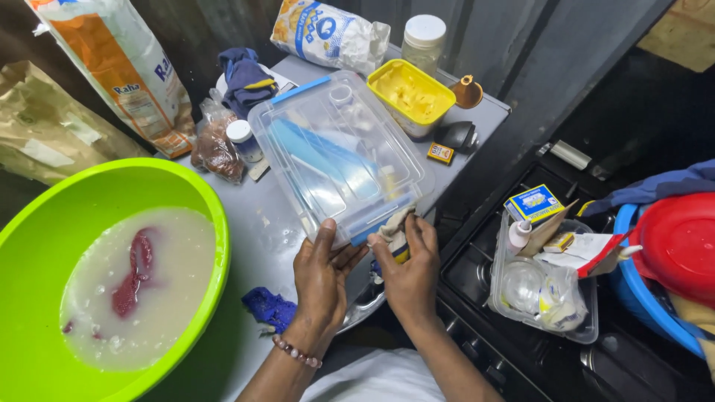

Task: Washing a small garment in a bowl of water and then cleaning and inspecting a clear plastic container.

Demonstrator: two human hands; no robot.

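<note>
A clear plastic storage box point(335, 152) with a blue-clipped lid lies on the grey counter point(253, 238), holding blue and white items. My left hand point(322, 275) rests against the box's near edge, fingers spread on the lid's rim. My right hand point(408, 264) sits at the box's near right corner, gripping a pale crumpled cloth point(392, 227) pressed against the box.
A lime-green basin point(45, 238) of cloudy water with a red cloth is at left. Bags, a small jar, a yellow tub point(411, 93), a matchbox and a blue rag point(268, 307) surround the box. A black stove point(477, 275) with a clear tray and coloured bowls lies right.
</note>
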